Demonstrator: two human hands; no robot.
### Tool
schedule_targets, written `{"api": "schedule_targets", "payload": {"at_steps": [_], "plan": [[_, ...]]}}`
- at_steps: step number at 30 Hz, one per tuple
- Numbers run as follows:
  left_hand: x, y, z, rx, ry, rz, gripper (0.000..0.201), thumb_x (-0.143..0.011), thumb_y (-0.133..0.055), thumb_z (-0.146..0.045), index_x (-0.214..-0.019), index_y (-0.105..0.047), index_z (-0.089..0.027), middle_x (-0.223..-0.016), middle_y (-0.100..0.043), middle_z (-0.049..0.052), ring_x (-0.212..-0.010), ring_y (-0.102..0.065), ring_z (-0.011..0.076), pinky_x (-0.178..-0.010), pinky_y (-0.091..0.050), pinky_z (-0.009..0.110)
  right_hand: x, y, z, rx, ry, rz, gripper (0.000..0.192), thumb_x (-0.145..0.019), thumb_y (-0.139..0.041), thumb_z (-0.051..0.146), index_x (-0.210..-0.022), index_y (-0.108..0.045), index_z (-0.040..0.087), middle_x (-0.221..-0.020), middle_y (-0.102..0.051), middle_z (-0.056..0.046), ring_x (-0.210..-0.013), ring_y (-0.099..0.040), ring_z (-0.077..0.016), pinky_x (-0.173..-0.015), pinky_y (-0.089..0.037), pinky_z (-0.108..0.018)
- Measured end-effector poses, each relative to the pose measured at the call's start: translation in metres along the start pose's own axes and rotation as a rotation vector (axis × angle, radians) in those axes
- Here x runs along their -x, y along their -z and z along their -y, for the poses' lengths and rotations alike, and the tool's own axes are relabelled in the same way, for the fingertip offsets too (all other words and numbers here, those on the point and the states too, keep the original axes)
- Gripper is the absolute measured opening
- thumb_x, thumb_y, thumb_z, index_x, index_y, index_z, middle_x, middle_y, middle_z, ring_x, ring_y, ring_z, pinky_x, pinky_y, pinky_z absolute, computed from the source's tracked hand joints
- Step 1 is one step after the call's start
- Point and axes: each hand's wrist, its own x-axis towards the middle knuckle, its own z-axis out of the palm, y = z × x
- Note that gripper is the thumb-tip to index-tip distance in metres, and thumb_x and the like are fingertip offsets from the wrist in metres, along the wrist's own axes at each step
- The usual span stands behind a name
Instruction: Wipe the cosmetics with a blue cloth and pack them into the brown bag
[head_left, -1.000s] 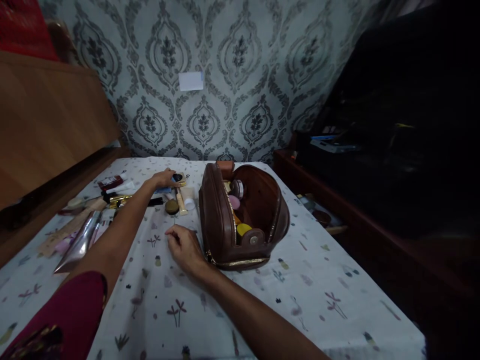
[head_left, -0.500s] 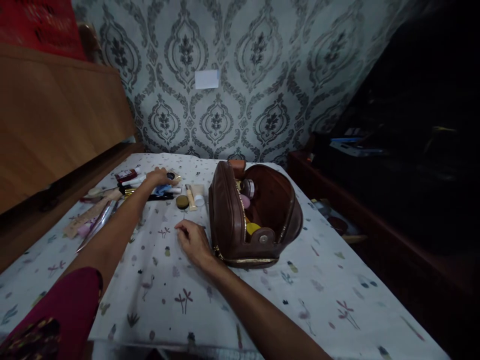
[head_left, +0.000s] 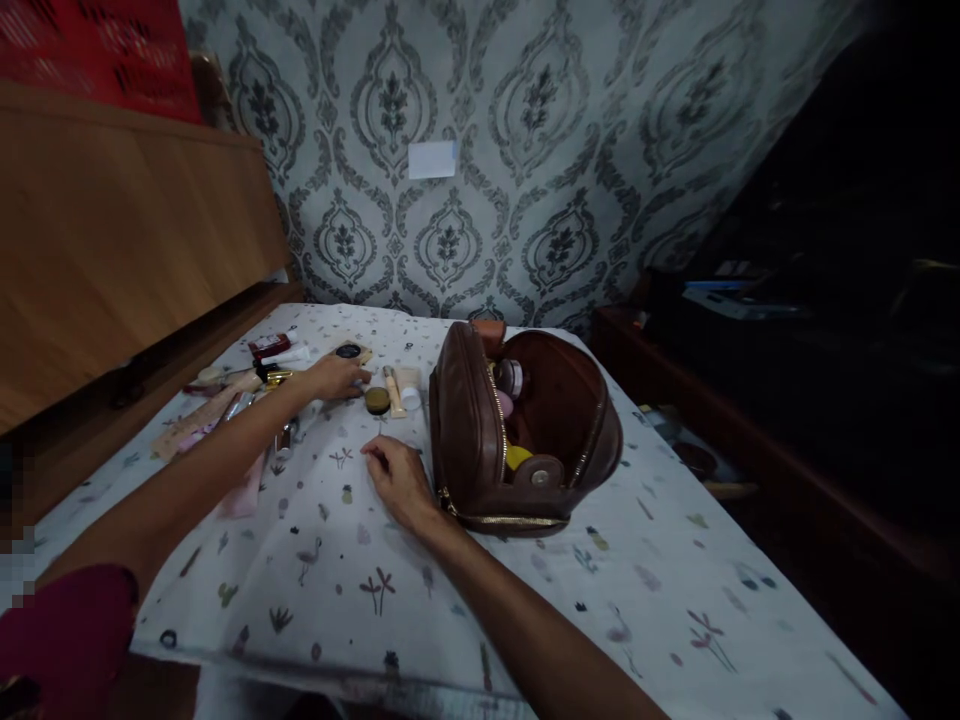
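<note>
On the left of the table, my left hand [head_left: 339, 378] reaches palm down over small cosmetics, its fingers bent; what lies under them is hidden. A round black compact [head_left: 348, 351] is just beyond it. To its right sit a jar with an olive-gold lid [head_left: 377, 401], a slim beige tube [head_left: 394, 392] and a pale tube with a white cap [head_left: 410, 390]. My right hand [head_left: 396, 478] rests on the tablecloth, fingers loosely curled and apart, holding nothing visible. Right beside it stands an unzipped brown toiletry bag [head_left: 469, 440] containing a clear jar [head_left: 511, 378] and a yellow item [head_left: 517, 456].
Further left lie a dark red bottle [head_left: 270, 346], a white tube [head_left: 289, 356], a pink strip [head_left: 244, 490] and more cosmetics. A wooden panel [head_left: 135, 220] borders the table's left side. Patterned wallpaper [head_left: 450, 240] backs it; dark furniture [head_left: 825, 400] stands at right.
My left hand has drawn nearer and right, off the compact and over the spot where dark pens and a blue item showed. My right hand stays by the bag. The view has shifted slightly left.
</note>
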Motion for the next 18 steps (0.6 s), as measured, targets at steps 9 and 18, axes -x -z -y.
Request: {"api": "schedule_targets", "payload": {"at_steps": [9,18], "plan": [[0.021,0.024,0.034,-0.096,0.253,0.194,0.03,-0.088,-0.065,-0.04,-0.104,-0.07,-0.014,-0.109,-0.072,0.011,-0.105,-0.066,0.0261,-0.095,-0.049,0.051,0.001,0.002,0.001,0.007,0.028,0.019,0.019,-0.083,-0.051,0.011,-0.091,-0.068,0.017,-0.084,-0.068,-0.004,-0.075,-0.059,-0.0165,-0.077,-0.048,-0.028],[0.02,0.015,-0.023,0.164,0.079,0.109,0.038,-0.08,-0.062,-0.042,-0.114,-0.067,-0.027,-0.111,-0.073,0.004,-0.097,-0.067,0.0216,-0.079,-0.049,0.027,0.0,0.002,0.002,0.009,0.022,0.02,0.02,-0.082,-0.052,0.011,-0.091,-0.068,0.017,-0.086,-0.068,-0.005,-0.079,-0.06,-0.0168,-0.079,-0.047,-0.028]]}}
